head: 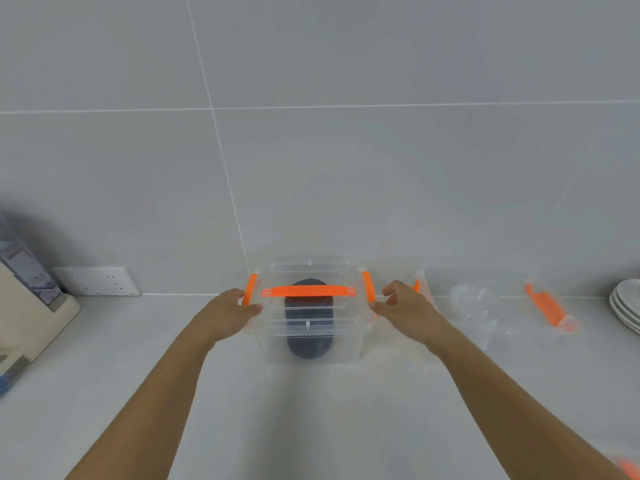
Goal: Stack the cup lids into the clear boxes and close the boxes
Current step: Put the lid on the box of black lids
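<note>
A person's two bare arms reach forward over a pale grey countertop (104, 358) toward its back edge, where it meets a tiled wall. Against that back edge, near the middle, stands a clear box (308, 327) with its clear lid on, an orange handle (308, 291) lying across the top and an orange latch on each end. Inside it a dark stack of cup lids (308, 320) shows through the plastic. The left hand (232, 313) is curled at the left end, fingertips on or just beside the left latch (250, 289); the right hand (405, 306) is loosely curled at the right end, thumb and fingers near the right latch (369, 287). Neither hand grips anything fully; contact with the latches is hard to confirm. This looks like the closing step for this box. The next move probably calls for pressing both latches down until they catch, with even pressure so the light box does not slide. To the right along the back edge lies a second clear box (485, 303), with blurry clear shapes inside and an orange latch (547, 306) showing, apparently not yet closed. White plates (627, 303) sit at the far right.
</note>
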Motion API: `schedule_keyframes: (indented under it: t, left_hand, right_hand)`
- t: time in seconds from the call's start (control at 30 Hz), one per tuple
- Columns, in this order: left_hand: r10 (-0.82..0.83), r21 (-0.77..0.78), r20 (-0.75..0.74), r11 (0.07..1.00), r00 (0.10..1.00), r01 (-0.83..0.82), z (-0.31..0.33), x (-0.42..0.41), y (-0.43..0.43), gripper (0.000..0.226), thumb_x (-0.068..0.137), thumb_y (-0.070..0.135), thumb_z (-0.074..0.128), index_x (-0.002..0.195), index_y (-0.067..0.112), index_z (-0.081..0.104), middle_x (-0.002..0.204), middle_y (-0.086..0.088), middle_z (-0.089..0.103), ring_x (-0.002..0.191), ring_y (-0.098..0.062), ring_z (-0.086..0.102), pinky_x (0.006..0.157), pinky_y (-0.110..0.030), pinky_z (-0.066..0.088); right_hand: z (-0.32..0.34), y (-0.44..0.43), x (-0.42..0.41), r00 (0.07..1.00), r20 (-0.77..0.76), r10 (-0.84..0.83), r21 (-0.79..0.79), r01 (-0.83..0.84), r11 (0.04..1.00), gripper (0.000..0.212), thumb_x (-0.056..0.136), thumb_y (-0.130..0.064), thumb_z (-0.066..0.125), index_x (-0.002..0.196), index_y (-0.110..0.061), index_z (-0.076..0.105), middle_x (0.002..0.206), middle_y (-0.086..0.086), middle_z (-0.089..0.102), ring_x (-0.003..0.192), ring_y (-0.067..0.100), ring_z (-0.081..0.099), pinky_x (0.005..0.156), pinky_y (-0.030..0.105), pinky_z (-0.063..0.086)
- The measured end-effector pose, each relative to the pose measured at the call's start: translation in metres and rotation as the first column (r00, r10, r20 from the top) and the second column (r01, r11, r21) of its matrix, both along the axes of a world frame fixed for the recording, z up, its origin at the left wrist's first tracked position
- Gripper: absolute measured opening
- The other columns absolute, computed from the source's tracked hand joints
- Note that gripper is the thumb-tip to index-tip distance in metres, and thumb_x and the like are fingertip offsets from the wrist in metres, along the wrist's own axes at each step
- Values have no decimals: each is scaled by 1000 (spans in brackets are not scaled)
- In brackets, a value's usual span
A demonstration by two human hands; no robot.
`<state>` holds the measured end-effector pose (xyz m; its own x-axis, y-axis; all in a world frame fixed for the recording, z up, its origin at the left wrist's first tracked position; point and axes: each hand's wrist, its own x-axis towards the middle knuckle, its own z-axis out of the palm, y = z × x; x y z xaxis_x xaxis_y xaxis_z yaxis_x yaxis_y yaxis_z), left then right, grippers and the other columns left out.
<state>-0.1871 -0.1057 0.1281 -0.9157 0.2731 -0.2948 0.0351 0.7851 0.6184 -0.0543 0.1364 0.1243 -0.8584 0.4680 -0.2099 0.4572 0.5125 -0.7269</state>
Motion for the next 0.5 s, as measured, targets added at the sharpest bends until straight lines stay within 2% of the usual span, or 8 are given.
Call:
schedule_keyframes:
  t: [0.1, 0.2, 0.37, 0.5]
  left_hand:
    - [-1, -25, -200, 1000, 980, -4, 20, 13, 11, 50, 94, 34, 50, 137, 10, 42, 139, -10, 48, 123, -29, 49, 94, -31, 37]
    - [-32, 26, -339, 999, 940, 43, 27, 37, 31, 50, 93, 35, 48, 139, 15, 41, 141, -7, 48, 127, -26, 46, 102, -37, 36]
    - [-109, 105, -513, 976, 852, 189, 23, 98, 77, 52, 91, 35, 51, 139, 18, 41, 140, -2, 48, 128, -21, 44, 103, -33, 35]
    - [-231, 118, -541, 931, 808, 345, 6, 141, 111, 56, 89, 39, 54, 140, 19, 40, 134, 1, 52, 125, -20, 46, 103, -34, 38]
  right_hand:
    - [17, 13, 19, 999, -49, 7, 29, -6, 1000, 44, 88, -37, 58, 122, -11, 50, 115, 4, 56, 101, 21, 56, 88, 31, 44]
    - [25, 23, 48, 988, -151, -12, 103, 28, 994, 51, 86, -39, 60, 129, -17, 45, 123, 5, 54, 105, 22, 57, 93, 36, 47]
    - [25, 35, 108, 964, -265, 1, 359, 97, 928, 76, 85, -49, 57, 147, -25, 21, 146, -1, 38, 132, 18, 40, 108, 33, 31]
    - [13, 53, 156, 965, -264, 1, 488, 132, 863, 84, 82, -59, 53, 149, -28, 12, 154, -5, 26, 143, 14, 21, 112, 31, 19]
